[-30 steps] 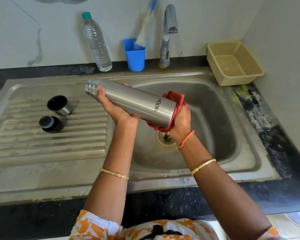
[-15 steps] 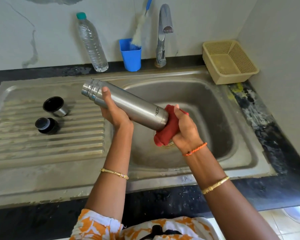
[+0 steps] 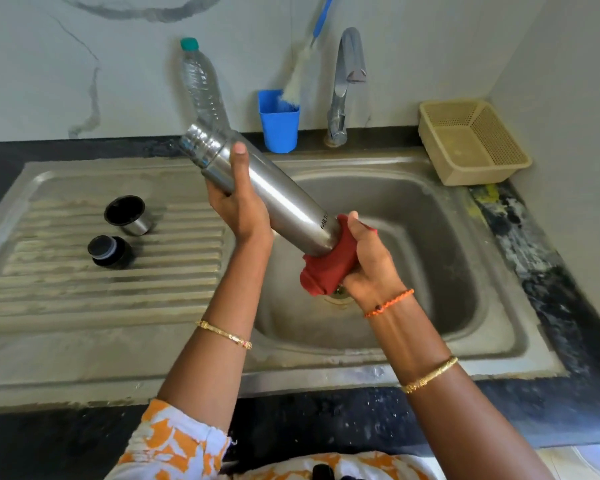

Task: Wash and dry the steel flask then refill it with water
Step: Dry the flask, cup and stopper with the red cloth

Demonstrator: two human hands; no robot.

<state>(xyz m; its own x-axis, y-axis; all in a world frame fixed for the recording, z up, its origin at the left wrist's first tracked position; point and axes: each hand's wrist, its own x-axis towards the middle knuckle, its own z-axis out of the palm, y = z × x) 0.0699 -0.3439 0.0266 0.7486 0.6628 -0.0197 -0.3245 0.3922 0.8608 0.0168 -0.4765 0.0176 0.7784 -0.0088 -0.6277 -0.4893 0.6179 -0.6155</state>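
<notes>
Head view, one entry. Steel flask (image 3: 257, 188): held in the air over the sink (image 3: 430, 237), long axis running from open mouth at 10 o'clock to base at 4 o'clock. Left hand (image 3: 238, 202): wrapped round the upper body just below the neck. Right hand (image 3: 368, 258): closed on a red cloth (image 3: 326, 268) cupped over the base, so the base lies nearer it. Lettering near the base: "MILT", remainder hidden by cloth. Likely step: drying. Cup (image 3: 129, 214) and stopper (image 3: 110, 251): on the draining board at 9 o'clock.

Uncapped steel flask (image 3: 267, 192) — tilted over sink basin (image 3: 447, 237), base in red cloth (image 3: 326, 268)
</notes>
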